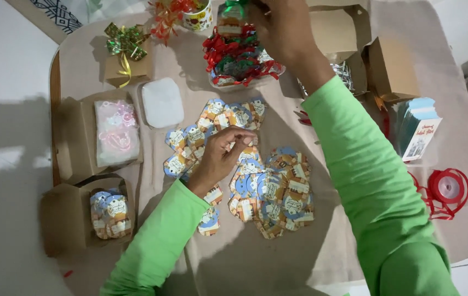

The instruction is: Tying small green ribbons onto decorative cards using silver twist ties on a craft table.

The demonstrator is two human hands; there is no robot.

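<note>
Head view: looking straight down at a table (321, 257) under a beige cloth, both arms in bright green sleeves.
Left hand (220, 156): fingers curled in over the pile of paper tags (269, 189) – blue and orange ones, scattered mid-table. Fingertips pinched together right on top of the pile, looks like they're closed on one tag, though I can't quite make out the tag itself.
Right hand (280, 27): stretched up to the far edge, fingers closed on a small wrapped packet (229, 19) with a green bow, held just above the heap of red and green ribbon bows (237, 57).
Left side: open brown boxes (75, 140), one with a pink-patterned bag inside, one with more tags, plus a white square lid (161, 101).
Right side: a red ribbon spool (449, 186) and a stack of cards (417, 129) – well apart from both hands.
</note>
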